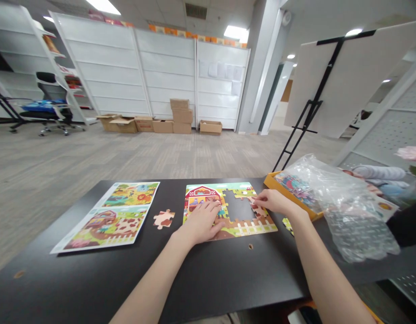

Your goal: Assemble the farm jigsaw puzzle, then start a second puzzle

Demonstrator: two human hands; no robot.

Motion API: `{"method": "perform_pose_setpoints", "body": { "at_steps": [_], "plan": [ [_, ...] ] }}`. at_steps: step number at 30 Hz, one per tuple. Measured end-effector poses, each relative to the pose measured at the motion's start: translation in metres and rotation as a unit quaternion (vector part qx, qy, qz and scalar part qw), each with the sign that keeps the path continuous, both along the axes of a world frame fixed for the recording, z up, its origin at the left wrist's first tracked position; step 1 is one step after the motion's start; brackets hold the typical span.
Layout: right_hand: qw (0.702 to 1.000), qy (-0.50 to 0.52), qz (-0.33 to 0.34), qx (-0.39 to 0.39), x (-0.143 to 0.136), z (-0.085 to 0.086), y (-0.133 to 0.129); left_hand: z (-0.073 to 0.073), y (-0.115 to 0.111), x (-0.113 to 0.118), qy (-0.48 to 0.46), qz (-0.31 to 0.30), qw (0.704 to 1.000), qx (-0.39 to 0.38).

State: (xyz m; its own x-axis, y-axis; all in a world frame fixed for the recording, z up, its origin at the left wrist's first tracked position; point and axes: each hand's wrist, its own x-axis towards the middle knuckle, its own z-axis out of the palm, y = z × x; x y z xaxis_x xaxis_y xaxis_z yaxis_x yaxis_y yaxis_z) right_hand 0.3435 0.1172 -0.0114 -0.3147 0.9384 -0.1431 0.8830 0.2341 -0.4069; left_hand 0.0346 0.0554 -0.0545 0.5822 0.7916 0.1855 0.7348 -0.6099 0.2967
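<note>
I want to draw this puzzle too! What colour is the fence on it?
The printed fence is white; it shows best in the head view.

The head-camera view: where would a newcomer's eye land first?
Probably on the bright farm puzzle with a gap inside, on the black table, the left hand on its left part and the right hand at its right side. Left of it lies a picture sheet, with a loose piece between. On the right, a clear plastic bag partly covers a yellow box.
</note>
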Motion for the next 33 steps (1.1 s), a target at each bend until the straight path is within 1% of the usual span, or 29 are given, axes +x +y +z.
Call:
{"method": "perform_pose_setpoints", "body": {
  "at_steps": [3, 5, 7, 8, 9, 11, 13, 16, 18, 22, 26, 29, 31, 33],
  "plan": [
    [1.000, 0.008, -0.004, -0.001, -0.003, 0.005, -0.005, 0.009, 0.000, -0.008, -0.039, -0.006, 0.999, -0.020],
    [1.000, 0.005, -0.009, 0.016, -0.003, 0.005, -0.006, 0.020, 0.000, -0.023, -0.088, 0.010, 0.996, -0.011],
    [1.000, -0.002, -0.015, 0.028, -0.003, 0.004, -0.006, 0.031, -0.001, -0.046, -0.124, 0.067, 0.990, 0.014],
    [0.999, -0.007, -0.018, 0.028, -0.002, 0.002, -0.005, 0.035, -0.003, -0.058, -0.125, 0.101, 0.987, 0.018],
    [0.999, -0.012, -0.023, 0.027, -0.002, 0.001, -0.004, 0.037, -0.006, -0.070, -0.114, 0.123, 0.986, 0.017],
    [0.999, -0.022, -0.033, 0.031, -0.001, -0.002, -0.002, 0.037, -0.013, -0.088, -0.084, 0.129, 0.988, 0.004],
    [0.998, -0.037, -0.039, 0.041, 0.000, -0.005, 0.001, 0.030, -0.019, -0.097, -0.057, 0.121, 0.991, -0.006],
    [0.996, -0.067, -0.029, 0.046, 0.001, -0.007, 0.003, 0.018, -0.025, -0.098, -0.015, 0.147, 0.989, -0.016],
    [0.996, -0.077, -0.025, 0.049, 0.002, -0.008, 0.004, 0.014, -0.026, -0.096, 0.011, 0.157, 0.987, -0.025],
    [0.996, -0.074, -0.024, 0.049, 0.004, -0.011, 0.006, 0.013, -0.025, -0.093, 0.037, 0.150, 0.987, -0.049],
    [0.996, -0.062, -0.006, 0.059, 0.009, -0.014, 0.008, 0.013, -0.024, -0.096, 0.017, 0.138, 0.989, -0.052],
    [0.993, -0.028, -0.008, 0.110, 0.013, -0.013, 0.009, 0.018, -0.019, -0.114, -0.041, 0.135, 0.990, -0.032],
    [0.984, -0.003, -0.038, 0.172, 0.015, -0.010, 0.010, 0.024, -0.016, -0.134, -0.073, 0.188, 0.979, 0.009],
    [0.968, 0.018, -0.083, 0.237, 0.016, -0.007, 0.011, 0.028, -0.015, -0.153, -0.070, 0.227, 0.971, 0.024]
  ]
}}
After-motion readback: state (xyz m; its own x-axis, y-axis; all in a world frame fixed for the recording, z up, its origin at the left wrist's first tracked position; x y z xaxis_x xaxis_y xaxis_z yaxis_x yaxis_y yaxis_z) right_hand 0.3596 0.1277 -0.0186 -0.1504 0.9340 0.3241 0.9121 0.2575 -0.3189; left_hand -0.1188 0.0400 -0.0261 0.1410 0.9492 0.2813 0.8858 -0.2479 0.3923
